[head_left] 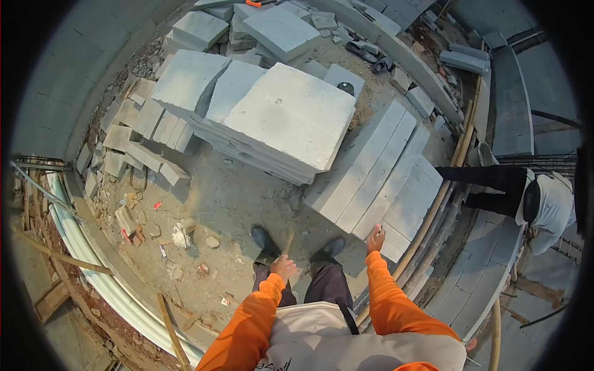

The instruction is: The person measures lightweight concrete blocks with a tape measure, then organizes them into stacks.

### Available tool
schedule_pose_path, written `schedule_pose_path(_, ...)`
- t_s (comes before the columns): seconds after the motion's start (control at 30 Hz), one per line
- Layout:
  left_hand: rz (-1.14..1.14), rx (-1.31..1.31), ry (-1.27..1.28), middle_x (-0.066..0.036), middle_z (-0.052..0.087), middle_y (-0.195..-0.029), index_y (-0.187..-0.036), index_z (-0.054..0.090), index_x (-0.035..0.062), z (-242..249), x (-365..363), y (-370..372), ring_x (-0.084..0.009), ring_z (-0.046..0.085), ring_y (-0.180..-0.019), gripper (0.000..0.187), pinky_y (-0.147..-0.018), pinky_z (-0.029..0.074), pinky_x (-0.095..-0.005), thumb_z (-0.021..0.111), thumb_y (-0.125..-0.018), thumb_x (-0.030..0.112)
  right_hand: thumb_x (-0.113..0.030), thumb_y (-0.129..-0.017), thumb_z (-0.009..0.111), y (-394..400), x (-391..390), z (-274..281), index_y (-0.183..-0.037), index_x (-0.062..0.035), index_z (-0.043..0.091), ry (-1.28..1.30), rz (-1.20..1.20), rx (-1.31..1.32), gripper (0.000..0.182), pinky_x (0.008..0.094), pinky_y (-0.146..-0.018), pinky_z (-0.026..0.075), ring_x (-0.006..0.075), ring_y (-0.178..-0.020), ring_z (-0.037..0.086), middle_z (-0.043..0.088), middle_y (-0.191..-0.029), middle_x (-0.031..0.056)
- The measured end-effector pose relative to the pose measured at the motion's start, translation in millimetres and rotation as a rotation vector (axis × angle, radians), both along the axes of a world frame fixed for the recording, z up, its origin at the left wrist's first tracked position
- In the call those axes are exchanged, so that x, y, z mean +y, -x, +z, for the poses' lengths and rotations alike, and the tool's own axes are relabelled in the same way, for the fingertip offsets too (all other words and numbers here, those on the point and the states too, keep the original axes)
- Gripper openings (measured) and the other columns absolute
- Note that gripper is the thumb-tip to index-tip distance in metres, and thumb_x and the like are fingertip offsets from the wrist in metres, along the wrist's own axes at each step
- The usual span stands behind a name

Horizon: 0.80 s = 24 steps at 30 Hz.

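Observation:
My right hand (375,238) is at the near end of a row of long grey blocks (377,167), its fingers curled by a block's edge. Whether it grips the block is too small to tell. My left hand (284,267) hangs over my left leg, near my boot, with its fingers partly bent around what looks like a thin brown stick or handle. Ahead of me, a stack of large pale slabs (291,114) rises from the dusty ground, left of the block row.
Broken blocks (148,123) lie at the left, and more slabs (281,28) are piled behind the stack. Bamboo poles (461,154) run along the right. A person (547,201) bends over there. White pipes (93,266) curve at the lower left.

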<state>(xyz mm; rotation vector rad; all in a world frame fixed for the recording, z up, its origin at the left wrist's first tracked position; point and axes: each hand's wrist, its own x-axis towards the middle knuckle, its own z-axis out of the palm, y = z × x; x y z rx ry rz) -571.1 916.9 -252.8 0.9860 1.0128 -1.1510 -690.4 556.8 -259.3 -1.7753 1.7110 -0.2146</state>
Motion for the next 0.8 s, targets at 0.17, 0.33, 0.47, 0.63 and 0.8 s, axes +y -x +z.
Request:
schedule_pose_path(0.17,-0.017,-0.126,-0.180,-0.022,0.054,-0.130,-0.137,0.045,0.0044,46.3,127.4,-66.5,-0.0347,0.059,-0.111,0.053,-0.093,0.051,-0.0460,0.055,-0.094,0.033,-0.050,-0.091,0.056,71.0,95.6,-38.9,-0.126,0.0136,0.051,0.028,-0.144,0.211,0.073,0.0478,-0.098,0.044,0.0497,-0.114,0.055,0.058,-0.118,0.0372)
schedule_pose_path(0.33,0.265,-0.125,-0.375,-0.018,0.060,-0.121,-0.134,0.048,0.0047,40.1,248.2,-88.7,-0.0313,0.063,-0.099,0.047,-0.083,0.054,-0.0434,0.048,-0.097,0.033,-0.048,-0.093,0.052,48.8,153.9,-45.2,-0.113,0.0026,0.065,-0.523,0.587,0.598,0.056,0.0430,-0.096,0.045,0.0380,-0.111,0.059,0.063,-0.116,0.0263)
schedule_pose_path(0.47,0.436,-0.027,-0.412,-0.018,0.059,-0.124,-0.135,0.046,0.0043,27.4,312.1,-98.3,-0.0325,0.062,-0.103,0.049,-0.086,0.053,-0.0460,0.047,-0.097,0.034,-0.035,-0.097,0.053,-64.6,200.3,-43.3,-0.113,0.0001,0.066,-0.556,0.924,0.468,0.040,0.0382,-0.083,0.052,0.0262,-0.096,0.066,0.068,-0.105,0.0189)
schedule_pose_path(0.63,0.567,-0.048,-0.428,-0.019,0.056,-0.127,-0.137,0.044,0.0035,27.0,343.0,-160.3,-0.0348,0.060,-0.107,0.050,-0.089,0.051,-0.0479,0.047,-0.097,0.034,-0.029,-0.095,0.060,-272.9,262.3,-21.5,-0.111,-0.0061,0.065,-0.892,0.342,0.177,0.028,0.0428,-0.078,0.053,0.0249,-0.090,0.066,0.068,-0.104,0.0074)
schedule_pose_path(0.8,0.583,-0.114,-0.454,-0.021,0.055,-0.127,-0.138,0.043,0.0033,9.1,359.4,-257.7,-0.0348,0.062,-0.102,0.052,-0.087,0.052,-0.0468,0.049,-0.097,0.035,-0.034,-0.093,0.060,-455.4,322.4,-121.2,-0.119,0.0012,0.060,-0.661,0.929,-0.039,0.044,0.0374,-0.087,0.051,0.0303,-0.101,0.065,0.067,-0.112,0.0181)
